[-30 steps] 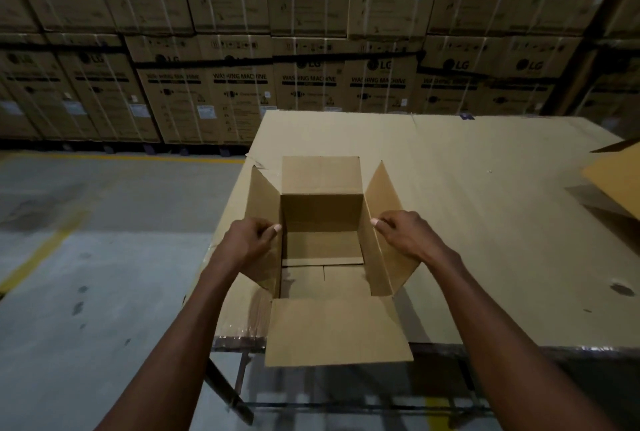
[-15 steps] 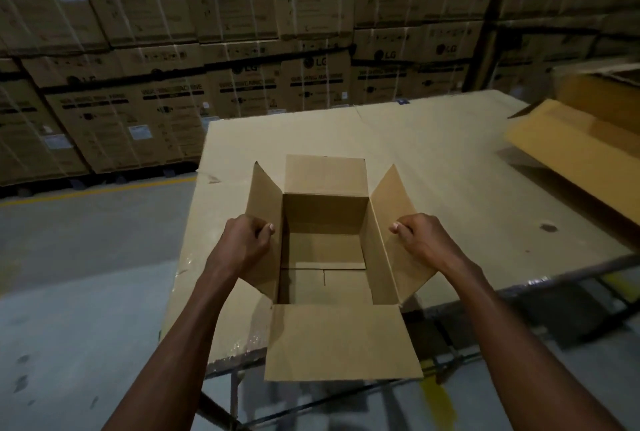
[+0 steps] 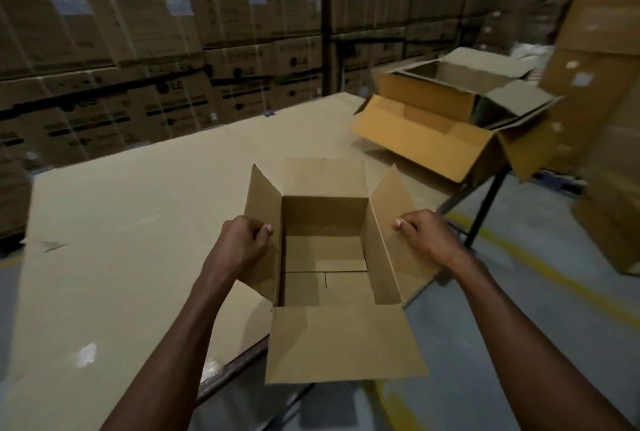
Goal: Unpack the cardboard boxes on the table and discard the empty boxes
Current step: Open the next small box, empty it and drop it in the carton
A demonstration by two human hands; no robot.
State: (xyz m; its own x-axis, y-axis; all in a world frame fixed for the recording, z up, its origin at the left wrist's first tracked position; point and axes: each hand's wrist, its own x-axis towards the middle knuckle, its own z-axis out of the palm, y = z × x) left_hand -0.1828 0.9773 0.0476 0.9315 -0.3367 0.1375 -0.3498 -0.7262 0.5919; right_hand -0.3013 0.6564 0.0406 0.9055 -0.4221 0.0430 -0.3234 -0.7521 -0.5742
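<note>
Both arms reached forward. Left hand (image 3: 242,243) pinched the left flap of the small open box (image 3: 325,250), thumb inside; right hand (image 3: 424,234) gripped the right flap likewise. Box empty, held at the table's (image 3: 138,222) near corner. Beyond, larger open boxes (image 3: 450,111) on the far end; stacked cartons (image 3: 156,49) behind.

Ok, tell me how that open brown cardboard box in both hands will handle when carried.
The open brown cardboard box looks empty, so probably light. Left hand and right hand grip only its side flaps, which may bend. The loose front flap could flop.
</note>
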